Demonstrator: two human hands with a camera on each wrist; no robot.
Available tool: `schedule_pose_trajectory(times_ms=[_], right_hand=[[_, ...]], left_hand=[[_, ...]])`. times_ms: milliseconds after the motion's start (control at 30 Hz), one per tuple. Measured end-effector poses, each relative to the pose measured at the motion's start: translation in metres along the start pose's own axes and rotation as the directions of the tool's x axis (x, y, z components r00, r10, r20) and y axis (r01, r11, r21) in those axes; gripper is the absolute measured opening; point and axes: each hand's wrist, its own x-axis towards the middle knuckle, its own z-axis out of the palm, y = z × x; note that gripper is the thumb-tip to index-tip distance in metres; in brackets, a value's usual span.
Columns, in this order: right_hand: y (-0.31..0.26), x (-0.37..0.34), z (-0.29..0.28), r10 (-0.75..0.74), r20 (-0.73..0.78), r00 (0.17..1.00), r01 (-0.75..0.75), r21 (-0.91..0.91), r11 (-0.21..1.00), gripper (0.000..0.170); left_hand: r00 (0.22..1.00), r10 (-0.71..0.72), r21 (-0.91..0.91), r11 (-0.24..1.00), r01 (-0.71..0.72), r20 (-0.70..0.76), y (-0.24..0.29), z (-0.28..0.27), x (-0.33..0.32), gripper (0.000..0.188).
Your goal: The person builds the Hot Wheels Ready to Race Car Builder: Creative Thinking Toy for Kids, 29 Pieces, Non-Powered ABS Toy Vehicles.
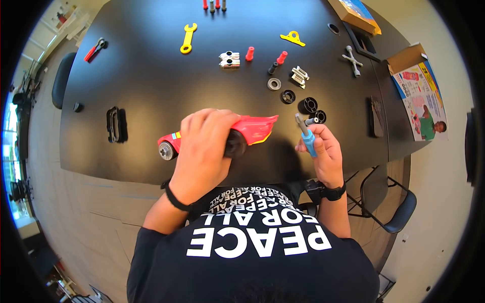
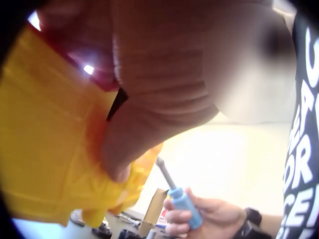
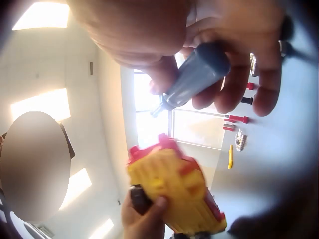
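My left hand [image 1: 204, 141] grips a red toy car [image 1: 257, 127] from above, over the table's near edge. The car has a black wheel with a grey hub [image 1: 166, 150] at one end and a dark wheel [image 1: 235, 144] at the other. Its yellow underside [image 2: 55, 139] fills much of the left wrist view, the thumb pressing on it. To the right, my right hand [image 1: 327, 154] holds a toy screwdriver [image 1: 308, 143] by its light blue handle, the grey tip pointing up and away from me. The screwdriver stands apart from the car.
Black wheel pieces [image 1: 307, 105], a grey ring [image 1: 274, 84], silver engine-like parts [image 1: 230, 60] and red pegs [image 1: 282, 57] lie beyond the hands. Farther off are a yellow wrench [image 1: 188, 38], a grey cross-shaped wrench [image 1: 352, 61] and a printed box [image 1: 419, 96]. A black frame [image 1: 113, 124] lies left.
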Motion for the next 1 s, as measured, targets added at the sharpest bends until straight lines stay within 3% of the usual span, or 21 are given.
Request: schedule_pose_trajectory(times_ms=[33, 100, 133, 200, 233, 300, 333, 367, 400, 467, 500, 567, 600, 633, 700, 733, 833, 867, 900, 967, 1000], right_hand=[[-0.002, -0.002, 0.004, -0.008, -0.017, 1.000, 0.008, 0.005, 1.000, 0.047], [-0.008, -0.001, 0.013, 0.031, 0.032, 0.999, -0.033, 0.069, 0.997, 0.036], [-0.006, 0.000, 0.015, 0.031, 0.030, 0.999, -0.034, 0.098, 0.995, 0.035], [0.010, 0.002, 0.016, -0.034, 0.025, 0.999, 0.031, 0.114, 0.993, 0.036], [0.022, 0.004, 0.015, -0.087, 0.030, 0.996, 0.083, 0.124, 0.989, 0.037], [0.027, 0.008, 0.021, -0.080, 0.052, 0.995, 0.069, 0.184, 0.981, 0.040], [0.009, 0.010, 0.040, -0.007, -0.026, 1.000, 0.013, 0.250, 0.968, 0.045], [0.000, 0.011, 0.051, 0.075, -0.099, 0.992, -0.040, 0.320, 0.947, 0.050], [0.007, 0.012, 0.044, 0.039, -0.035, 0.999, -0.027, 0.299, 0.954, 0.064], [0.009, 0.012, 0.035, 0.051, 0.015, 0.999, -0.053, 0.305, 0.951, 0.067], [0.009, 0.012, 0.032, 0.055, 0.059, 0.997, -0.071, 0.309, 0.948, 0.069], [0.010, 0.015, 0.030, 0.052, 0.080, 0.995, -0.075, 0.320, 0.944, 0.068], [0.014, 0.016, 0.028, 0.020, 0.050, 0.999, -0.033, 0.265, 0.964, 0.066], [0.016, 0.017, 0.027, -0.014, 0.019, 1.000, 0.010, 0.206, 0.978, 0.064], [0.013, 0.018, 0.027, 0.011, 0.028, 1.000, -0.017, 0.208, 0.978, 0.063], [0.012, 0.018, 0.028, 0.042, 0.033, 0.999, -0.049, 0.211, 0.976, 0.062], [0.019, 0.019, 0.035, 0.083, 0.001, 0.997, -0.080, 0.238, 0.968, 0.060], [0.023, 0.019, 0.038, 0.085, -0.045, 0.995, -0.072, 0.237, 0.969, 0.058], [0.025, 0.019, 0.036, 0.084, -0.045, 0.995, -0.071, 0.237, 0.969, 0.058], [0.030, 0.020, 0.032, 0.085, -0.099, 0.991, -0.068, 0.160, 0.985, 0.057], [0.030, 0.020, 0.031, 0.088, -0.095, 0.992, -0.072, 0.159, 0.985, 0.057]], left_hand=[[1.000, 0.017, -0.002, 1.000, -0.017, 0.009, 0.005, -0.007, 0.002, 0.058], [0.960, -0.019, -0.373, 0.924, -0.091, -0.279, 0.014, -0.019, 0.004, 0.062], [0.962, -0.003, -0.370, 0.923, -0.103, -0.274, 0.013, -0.020, 0.003, 0.062], [0.915, -0.099, -0.653, 0.731, -0.200, -0.391, 0.007, -0.021, 0.000, 0.069], [0.915, -0.091, -0.649, 0.732, -0.206, -0.392, 0.001, -0.017, -0.004, 0.069], [0.915, -0.227, -0.855, 0.483, -0.192, -0.333, -0.011, -0.005, -0.013, 0.073], [0.920, -0.297, -0.915, 0.380, -0.134, -0.258, -0.010, -0.003, -0.019, 0.073], [0.919, -0.297, -0.913, 0.384, -0.135, -0.261, -0.013, 0.004, -0.025, 0.073], [0.912, -0.353, -0.955, 0.274, -0.113, -0.209, -0.016, 0.014, -0.032, 0.075], [0.880, -0.463, -0.994, 0.072, -0.083, -0.107, -0.012, 0.021, -0.041, 0.075], [0.877, -0.468, -0.994, 0.074, -0.081, -0.106, -0.017, 0.025, -0.047, 0.075], [0.918, -0.369, -0.971, 0.230, -0.059, -0.143, -0.035, 0.034, -0.059, 0.075], [0.905, -0.416, -0.958, 0.285, 0.039, -0.087, -0.038, 0.030, -0.064, 0.078], [0.906, -0.414, -0.957, 0.287, 0.034, -0.092, -0.049, 0.029, -0.069, 0.078], [0.912, -0.407, -0.830, 0.525, 0.189, -0.050, -0.071, 0.036, -0.084, 0.081], [0.834, -0.551, -0.848, 0.461, 0.262, -0.042, -0.054, 0.031, -0.078, 0.081], [0.816, -0.566, -0.839, 0.497, 0.221, -0.120, -0.046, 0.043, -0.074, 0.081], [0.849, -0.499, -0.771, 0.606, 0.195, -0.177, -0.051, 0.046, -0.074, 0.075], [0.849, -0.498, -0.771, 0.606, 0.195, -0.177, -0.052, 0.043, -0.073, 0.075], [0.932, -0.319, -0.330, 0.911, 0.250, -0.175, -0.050, 0.031, -0.068, 0.067], [0.912, -0.384, -0.444, 0.849, 0.286, -0.146, -0.049, 0.033, -0.068, 0.059]])
